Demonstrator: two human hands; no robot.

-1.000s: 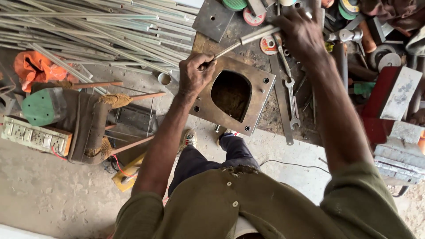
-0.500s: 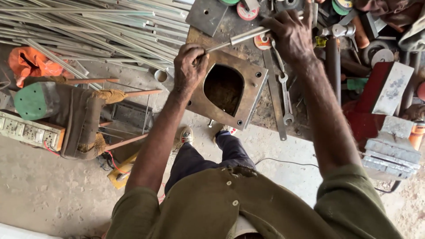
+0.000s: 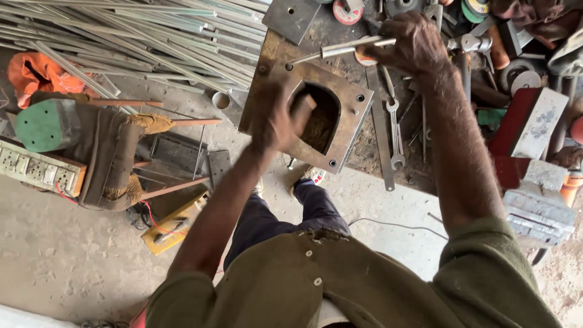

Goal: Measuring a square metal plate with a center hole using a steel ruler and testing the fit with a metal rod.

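Observation:
A rusty square steel plate point(image 3: 349, 97) with a large rounded hole and small bolt holes lies on the workbench edge. My right hand point(image 3: 408, 44) grips a thin silver metal rod point(image 3: 340, 51) that lies across the plate's upper corner. My left hand point(image 3: 280, 118) is blurred with motion over the plate's left side, next to the big hole; whether it holds anything I cannot tell. My legs and shoes show below the bench.
A bundle of long metal rods point(image 3: 133, 33) fills the upper left. Spanners point(image 3: 393, 130), grinding discs and blocks point(image 3: 537, 203) clutter the bench at right. An orange cloth point(image 3: 33, 73), a green disc point(image 3: 47, 124), a socket strip point(image 3: 36, 173) and a padded stool point(image 3: 112, 158) sit on the concrete floor.
My left hand has let go of the rod's left end and dropped down onto the plate beside the hole. My right hand still holds the rod.

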